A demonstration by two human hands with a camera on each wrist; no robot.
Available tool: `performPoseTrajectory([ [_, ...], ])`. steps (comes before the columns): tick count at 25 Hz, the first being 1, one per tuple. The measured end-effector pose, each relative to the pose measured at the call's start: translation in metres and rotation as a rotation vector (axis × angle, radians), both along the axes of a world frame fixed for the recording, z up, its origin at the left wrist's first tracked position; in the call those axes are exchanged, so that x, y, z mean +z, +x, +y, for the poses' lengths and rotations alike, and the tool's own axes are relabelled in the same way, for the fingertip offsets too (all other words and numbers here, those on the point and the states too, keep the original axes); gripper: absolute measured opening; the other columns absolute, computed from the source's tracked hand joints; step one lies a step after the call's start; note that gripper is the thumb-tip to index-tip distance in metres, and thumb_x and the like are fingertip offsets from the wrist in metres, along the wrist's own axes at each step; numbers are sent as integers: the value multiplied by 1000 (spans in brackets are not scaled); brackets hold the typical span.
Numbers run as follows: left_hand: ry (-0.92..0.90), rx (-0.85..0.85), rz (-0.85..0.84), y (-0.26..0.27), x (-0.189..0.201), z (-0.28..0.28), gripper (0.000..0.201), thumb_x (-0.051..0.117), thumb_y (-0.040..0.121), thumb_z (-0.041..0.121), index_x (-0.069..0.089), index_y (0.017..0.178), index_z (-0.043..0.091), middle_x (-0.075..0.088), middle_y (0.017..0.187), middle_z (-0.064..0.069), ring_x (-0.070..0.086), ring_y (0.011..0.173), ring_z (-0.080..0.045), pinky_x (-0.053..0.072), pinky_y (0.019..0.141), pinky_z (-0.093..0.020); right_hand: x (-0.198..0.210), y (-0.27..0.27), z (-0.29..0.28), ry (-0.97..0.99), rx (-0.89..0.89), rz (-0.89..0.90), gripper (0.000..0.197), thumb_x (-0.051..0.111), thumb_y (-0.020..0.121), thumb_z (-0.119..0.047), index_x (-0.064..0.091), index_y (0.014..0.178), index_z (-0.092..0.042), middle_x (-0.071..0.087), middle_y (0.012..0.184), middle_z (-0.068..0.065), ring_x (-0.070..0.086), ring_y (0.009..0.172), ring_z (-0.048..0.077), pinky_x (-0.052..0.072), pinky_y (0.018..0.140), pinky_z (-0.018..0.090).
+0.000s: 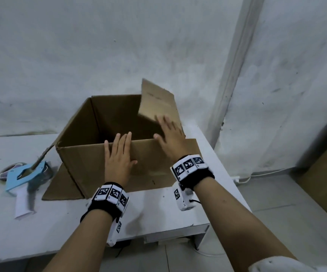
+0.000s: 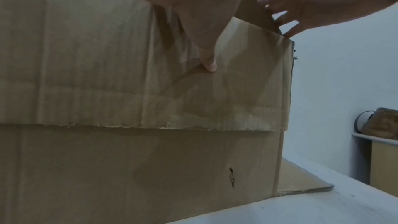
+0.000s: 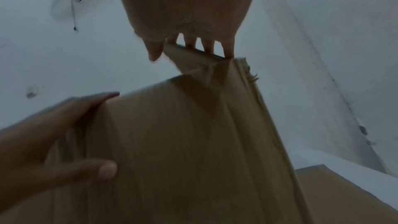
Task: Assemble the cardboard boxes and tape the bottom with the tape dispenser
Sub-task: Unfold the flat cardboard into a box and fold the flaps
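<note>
One cardboard box (image 1: pixel 107 122) stands open on the surface (image 1: pixel 41 232); your left hand (image 1: pixel 117 160) lies flat-fingered on its near flap; your right hand (image 1: pixel 170 138) presses spread fingers on its right flap (image 1: pixel 156 101); only the head view shows one blue tape dispenser (image 1: pixel 25 175) left of the box.

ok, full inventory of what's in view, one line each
cardboard box: 1, brown, open-topped on the table, middle
right flap: 1, brown, raised at the box's right side
tape dispenser: 1, light blue, on the table left of the box
table: 1, white, against the wall
cable: 1, white, on the floor at right
wrist bands: 2, black with white markers, one per wrist
left hand: flat on the near flap
right hand: fingers on the right flap
</note>
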State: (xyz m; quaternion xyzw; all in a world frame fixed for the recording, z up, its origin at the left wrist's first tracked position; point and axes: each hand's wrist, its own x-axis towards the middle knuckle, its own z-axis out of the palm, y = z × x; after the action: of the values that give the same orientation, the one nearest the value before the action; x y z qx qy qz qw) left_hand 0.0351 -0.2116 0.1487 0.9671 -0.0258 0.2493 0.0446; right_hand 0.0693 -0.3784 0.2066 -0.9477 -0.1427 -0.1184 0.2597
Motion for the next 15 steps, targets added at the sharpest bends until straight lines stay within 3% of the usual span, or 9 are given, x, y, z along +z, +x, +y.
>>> performPoseTrajectory([
  [1, 3, -2, -1, 1, 0, 1, 88, 79, 68, 25, 36, 142, 7, 46, 143, -15, 38, 137, -33, 10, 111, -49, -7, 2, 1, -178, -11, 34, 54, 32, 98, -39, 10, 147, -34, 7, 160, 2, 6, 146, 31, 5, 118, 45],
  [3, 5, -9, 1, 2, 2, 1, 88, 79, 67, 26, 35, 142, 7, 45, 143, -15, 37, 137, -33, 12, 112, -50, -15, 3, -3, -298, -6, 56, 51, 26, 98, -44, 14, 146, -35, 7, 160, 2, 2, 146, 32, 0, 118, 43],
  [7, -16, 5, 61, 3, 4, -2, 87, 72, 76, 26, 24, 147, 11, 32, 152, -11, 23, 144, -30, -2, 113, -45, -15, 3, -12, -301, 39, 46, 47, 30, 99, -38, 21, 145, -34, 12, 159, 1, 4, 146, 29, 4, 118, 41],
  [11, -44, -26, 140, 0, 14, -1, 87, 62, 84, 33, 6, 150, 16, 11, 159, -4, 3, 148, -23, -9, 116, -43, -8, 4, -16, -291, 60, 69, 40, 34, 98, -38, 37, 137, -31, 25, 154, 0, 17, 143, 26, 16, 115, 42],
  [13, -91, -65, 146, -5, 17, 8, 86, 59, 85, 38, 5, 150, 18, 4, 160, -3, -1, 148, -21, -7, 118, -43, -6, 4, -19, -293, 67, 80, 42, 33, 97, -40, 35, 138, -31, 24, 155, 0, 16, 143, 25, 16, 115, 42],
  [15, -277, 49, 107, -17, 16, 26, 83, 54, 87, 42, 6, 150, 15, 0, 159, -4, -3, 148, -22, -6, 117, -41, -10, 1, -21, -299, 43, 70, 46, 30, 98, -42, 28, 142, -32, 17, 157, 2, 11, 145, 26, 11, 117, 42],
])
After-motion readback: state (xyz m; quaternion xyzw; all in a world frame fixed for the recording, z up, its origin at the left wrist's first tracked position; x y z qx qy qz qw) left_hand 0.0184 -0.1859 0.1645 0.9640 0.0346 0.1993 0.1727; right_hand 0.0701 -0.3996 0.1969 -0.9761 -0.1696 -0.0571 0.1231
